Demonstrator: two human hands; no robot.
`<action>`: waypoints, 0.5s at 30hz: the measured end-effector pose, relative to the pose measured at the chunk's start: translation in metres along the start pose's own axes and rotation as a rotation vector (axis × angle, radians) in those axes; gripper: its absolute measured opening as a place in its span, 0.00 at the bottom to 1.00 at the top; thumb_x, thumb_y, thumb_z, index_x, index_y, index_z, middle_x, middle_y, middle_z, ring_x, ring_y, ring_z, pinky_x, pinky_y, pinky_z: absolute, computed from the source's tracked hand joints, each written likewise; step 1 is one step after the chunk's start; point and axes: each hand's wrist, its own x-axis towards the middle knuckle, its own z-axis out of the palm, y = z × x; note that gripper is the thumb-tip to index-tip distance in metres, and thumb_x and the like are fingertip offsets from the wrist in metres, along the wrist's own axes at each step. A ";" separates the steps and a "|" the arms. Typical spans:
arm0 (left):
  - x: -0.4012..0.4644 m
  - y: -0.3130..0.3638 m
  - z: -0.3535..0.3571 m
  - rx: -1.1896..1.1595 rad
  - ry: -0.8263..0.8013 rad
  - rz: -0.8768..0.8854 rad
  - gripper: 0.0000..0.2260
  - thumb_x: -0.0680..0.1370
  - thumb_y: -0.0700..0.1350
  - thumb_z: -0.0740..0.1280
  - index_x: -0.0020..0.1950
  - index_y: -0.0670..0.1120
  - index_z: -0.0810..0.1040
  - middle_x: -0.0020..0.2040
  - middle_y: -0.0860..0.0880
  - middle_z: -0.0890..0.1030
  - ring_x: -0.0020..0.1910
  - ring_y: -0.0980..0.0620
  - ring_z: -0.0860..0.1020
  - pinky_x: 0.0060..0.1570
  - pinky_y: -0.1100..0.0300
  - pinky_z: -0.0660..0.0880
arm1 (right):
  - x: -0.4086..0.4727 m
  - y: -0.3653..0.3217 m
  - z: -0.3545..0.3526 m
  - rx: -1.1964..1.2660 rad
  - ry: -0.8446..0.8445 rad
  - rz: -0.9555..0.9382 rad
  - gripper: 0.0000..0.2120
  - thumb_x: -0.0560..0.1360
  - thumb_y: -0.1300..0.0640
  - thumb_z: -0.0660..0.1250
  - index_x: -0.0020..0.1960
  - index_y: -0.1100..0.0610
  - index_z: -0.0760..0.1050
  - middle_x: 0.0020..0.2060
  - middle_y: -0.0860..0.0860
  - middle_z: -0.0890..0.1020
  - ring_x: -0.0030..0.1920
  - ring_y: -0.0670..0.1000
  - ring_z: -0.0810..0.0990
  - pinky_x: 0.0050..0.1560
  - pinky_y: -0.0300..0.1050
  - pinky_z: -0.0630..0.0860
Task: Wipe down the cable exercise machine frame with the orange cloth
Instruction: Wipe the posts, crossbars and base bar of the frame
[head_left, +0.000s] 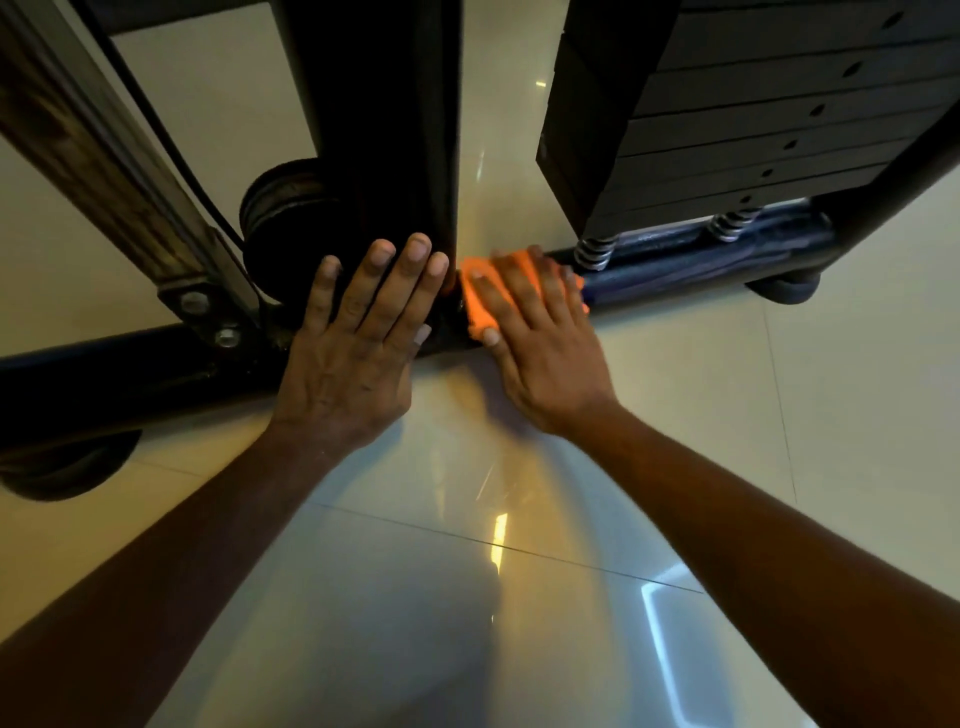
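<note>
Our right hand (540, 332) presses the cloth (475, 306) flat-fingered on the frame (691, 270); our left hand (358, 332) rests open, gripping nothing.

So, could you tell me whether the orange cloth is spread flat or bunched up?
Bunched: the orange cloth bulges in folds under the right hand.
</note>
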 end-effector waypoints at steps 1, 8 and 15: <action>0.000 0.000 -0.001 0.007 -0.007 0.004 0.31 0.89 0.47 0.61 0.88 0.45 0.49 0.87 0.50 0.35 0.86 0.50 0.35 0.84 0.42 0.40 | -0.001 0.012 -0.002 0.006 -0.002 0.070 0.30 0.91 0.43 0.48 0.89 0.49 0.46 0.89 0.51 0.48 0.88 0.56 0.40 0.86 0.67 0.43; 0.001 0.003 -0.005 -0.010 -0.065 -0.011 0.32 0.89 0.47 0.59 0.88 0.44 0.46 0.87 0.49 0.33 0.85 0.49 0.33 0.83 0.39 0.38 | -0.008 -0.055 0.020 0.075 0.018 0.081 0.33 0.90 0.45 0.52 0.89 0.55 0.44 0.88 0.55 0.42 0.87 0.62 0.37 0.85 0.67 0.40; 0.001 -0.002 -0.011 -0.001 -0.074 0.028 0.31 0.89 0.46 0.58 0.88 0.44 0.46 0.86 0.50 0.31 0.85 0.49 0.33 0.84 0.40 0.40 | -0.020 -0.016 0.022 0.093 0.112 0.281 0.32 0.91 0.47 0.54 0.89 0.55 0.44 0.88 0.56 0.41 0.87 0.63 0.37 0.85 0.70 0.42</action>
